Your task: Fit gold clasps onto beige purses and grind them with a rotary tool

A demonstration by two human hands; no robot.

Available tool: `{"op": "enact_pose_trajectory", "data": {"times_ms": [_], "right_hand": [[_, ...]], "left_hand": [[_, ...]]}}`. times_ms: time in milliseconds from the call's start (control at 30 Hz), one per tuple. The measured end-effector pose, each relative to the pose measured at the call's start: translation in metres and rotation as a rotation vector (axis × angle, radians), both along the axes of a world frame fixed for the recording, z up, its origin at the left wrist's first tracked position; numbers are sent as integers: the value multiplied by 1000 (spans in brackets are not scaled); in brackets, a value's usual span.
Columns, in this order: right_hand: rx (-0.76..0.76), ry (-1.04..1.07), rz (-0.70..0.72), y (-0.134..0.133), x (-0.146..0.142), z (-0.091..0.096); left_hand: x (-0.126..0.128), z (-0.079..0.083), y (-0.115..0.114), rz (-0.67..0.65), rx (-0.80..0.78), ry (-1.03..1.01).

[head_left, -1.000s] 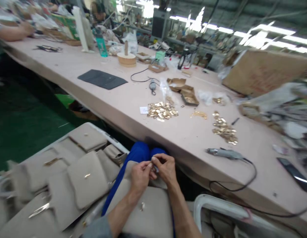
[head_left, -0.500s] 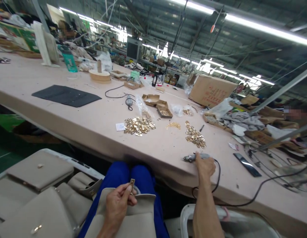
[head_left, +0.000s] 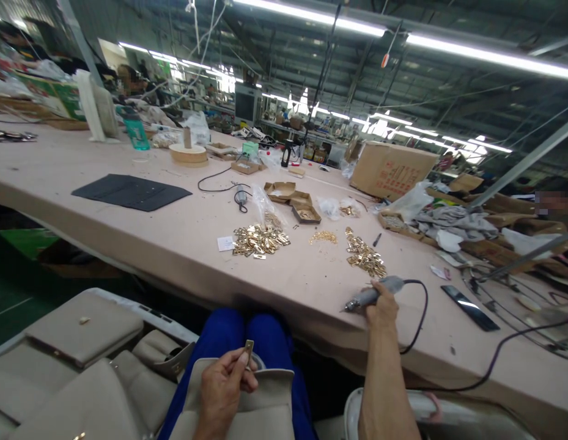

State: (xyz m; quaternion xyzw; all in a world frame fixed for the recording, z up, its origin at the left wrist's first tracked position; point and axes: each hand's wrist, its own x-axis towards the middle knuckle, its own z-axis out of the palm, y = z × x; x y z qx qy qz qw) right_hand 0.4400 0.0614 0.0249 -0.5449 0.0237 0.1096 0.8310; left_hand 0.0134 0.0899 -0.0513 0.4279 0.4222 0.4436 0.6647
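Observation:
Between thumb and fingers, my left hand pinches a small gold metal plate. It is above a beige bag lying across my blue-clad lap, its flap raised toward the table. Over at the table's front edge, my right hand is closed around a grey corded electric screwdriver, its tip pointing left. The cord loops down from its right end. Farther in lie a heap of gold plates, a scatter of small gold pieces and another heap of gold metal parts.
Several beige bags are stacked at my left. On the table are a black sheet, small open cardboard boxes, a phone and a large carton. The screwdriver's cable crosses the right side.
The electric screwdriver has come up in my right hand, its rear end raised and its tip angled down. My left hand still pinches the gold plate. The view has shifted slightly.

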Motion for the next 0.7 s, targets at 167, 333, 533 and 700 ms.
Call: {"op": "enact_pose_trajectory", "data": {"times_ms": [167, 333, 533, 700], "right_hand": [[172, 156, 233, 2, -7, 3], [311, 133, 195, 7, 9, 25], [523, 70, 273, 23, 33, 45], [466, 109, 279, 42, 33, 19]], "left_hand": [[0, 0, 1, -11, -6, 15], [4, 8, -3, 43, -11, 11], [9, 15, -4, 99, -7, 34], [6, 10, 1, 18, -3, 58]]}}
